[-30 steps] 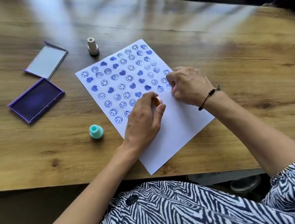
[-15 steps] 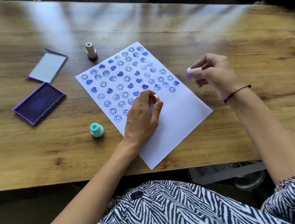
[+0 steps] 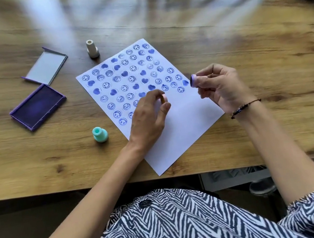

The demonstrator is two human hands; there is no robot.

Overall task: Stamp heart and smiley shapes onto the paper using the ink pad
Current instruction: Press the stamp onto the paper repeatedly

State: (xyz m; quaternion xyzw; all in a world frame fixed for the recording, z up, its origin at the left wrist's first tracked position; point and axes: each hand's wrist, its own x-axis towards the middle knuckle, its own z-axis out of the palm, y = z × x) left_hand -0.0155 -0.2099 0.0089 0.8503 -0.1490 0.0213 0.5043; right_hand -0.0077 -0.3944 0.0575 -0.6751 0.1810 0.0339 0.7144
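1. Head view: a sheet of white paper (image 3: 184, 126) lies at an angle on the wooden surface (image 3: 265, 47), its upper part filled with rows of blue smiley and heart prints (image 3: 123, 76), its lower part blank.
2. The left hand (image 3: 147, 118) rests on the paper at the lower edge of the printed rows, fingers curled and pinching a small pinkish stamp (image 3: 164, 98) whose base seems to sit on or just above the sheet; contact cannot be told.
3. The right hand (image 3: 221, 86) is lifted over the paper's right edge, fingertips pressed around a lilac stamp (image 3: 193, 80) turned sideways, its inked face pointing left toward a heart print at the end of a row.
4. A dark bracelet (image 3: 244, 108) circles the right wrist.
5. The open ink pad (image 3: 37, 106), purple-framed with a dark blue inked face, lies on the surface well to the left of the paper; its lid (image 3: 46, 69) lies flat just behind it.
6. A teal stamp (image 3: 100, 134) stands upright on the surface just beside the paper's left edge, near the left hand.
7. A white stamp (image 3: 92, 48) stands upright just beyond the paper's top corner.
8. A zebra-striped garment (image 3: 171, 227) fills the bottom of the view.
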